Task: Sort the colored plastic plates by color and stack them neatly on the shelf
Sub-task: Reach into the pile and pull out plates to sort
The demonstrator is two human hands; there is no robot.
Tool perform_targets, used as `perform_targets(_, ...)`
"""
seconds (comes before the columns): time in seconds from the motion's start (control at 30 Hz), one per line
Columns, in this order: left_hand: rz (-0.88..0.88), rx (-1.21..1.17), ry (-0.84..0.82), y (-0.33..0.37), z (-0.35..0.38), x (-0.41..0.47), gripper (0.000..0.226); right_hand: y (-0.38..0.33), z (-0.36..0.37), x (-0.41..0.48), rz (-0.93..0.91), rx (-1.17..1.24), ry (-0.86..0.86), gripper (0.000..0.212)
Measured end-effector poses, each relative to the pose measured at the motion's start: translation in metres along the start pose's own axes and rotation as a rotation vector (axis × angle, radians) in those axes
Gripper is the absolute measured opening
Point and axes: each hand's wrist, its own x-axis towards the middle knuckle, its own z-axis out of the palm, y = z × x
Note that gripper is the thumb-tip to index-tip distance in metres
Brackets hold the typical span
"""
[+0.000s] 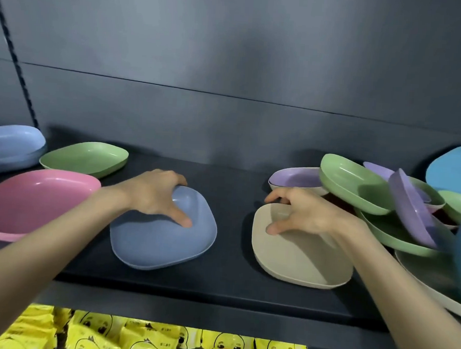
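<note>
While left hand [154, 194] grips blue plate [163, 241], right hand [304, 214] grips beige plate [297, 259].

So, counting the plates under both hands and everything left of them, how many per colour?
Blue: 2 or more: blue-grey plate, pale blue plate (perhaps a stack)
Green plate: 1
Pink plate: 1
Beige plate: 1
Total: 5 or more

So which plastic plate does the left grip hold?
The slate-blue rounded-square plastic plate, centre-left: the left grip curls over its far edge. The pink plate and green plate further left lie untouched; the beige plate is under the right grip.
</note>
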Motion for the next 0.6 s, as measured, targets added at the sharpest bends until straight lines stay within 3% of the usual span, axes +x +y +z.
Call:
perform_targets(0.13,-0.021,0.026,0.073,0.0,-0.001,-0.005,0.068,-0.001,-0.003,0.003,-0.005,0.042,0.036,0.044)
perform_targets(0.27,-0.081,-0.101,0.126,-0.005,-0.003,-0.017,0.051,-0.002,-0.003,0.0,-0.006,0.062,0.079,0.036)
perform_targets(0.43,-0.124,-0.258,0.345,-0.006,-0.009,-0.044,0.04,-0.01,-0.005,-0.014,-0.057,0.391,0.204,0.041)
perform_targets(0.6,-0.156,-0.586,0.587,-0.005,-0.001,-0.079,0.024,-0.022,0.006,-0.034,-0.032,0.659,0.354,0.038)
